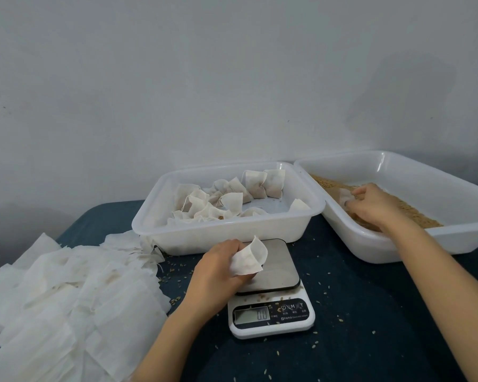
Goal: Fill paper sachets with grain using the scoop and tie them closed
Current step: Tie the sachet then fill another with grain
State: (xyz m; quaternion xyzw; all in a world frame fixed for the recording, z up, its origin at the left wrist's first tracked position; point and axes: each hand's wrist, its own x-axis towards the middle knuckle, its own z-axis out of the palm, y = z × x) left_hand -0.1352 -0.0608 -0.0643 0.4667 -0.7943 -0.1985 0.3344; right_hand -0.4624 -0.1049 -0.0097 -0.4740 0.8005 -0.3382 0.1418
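left hand (pixel 218 267) pinching sachet (pixel 249 257) over scale (pixel 271 293) (mouth open)

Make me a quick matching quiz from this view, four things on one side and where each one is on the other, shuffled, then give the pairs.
Things:
1. open sachet
2. tied sachets
3. loose grain
4. flat empty sachets

Places:
A. heaped on the cloth at the left
B. in the right tray, where the right hand reaches
C. in the middle tray
D. held by the left hand over the scale

Pairs: 1-D, 2-C, 3-B, 4-A
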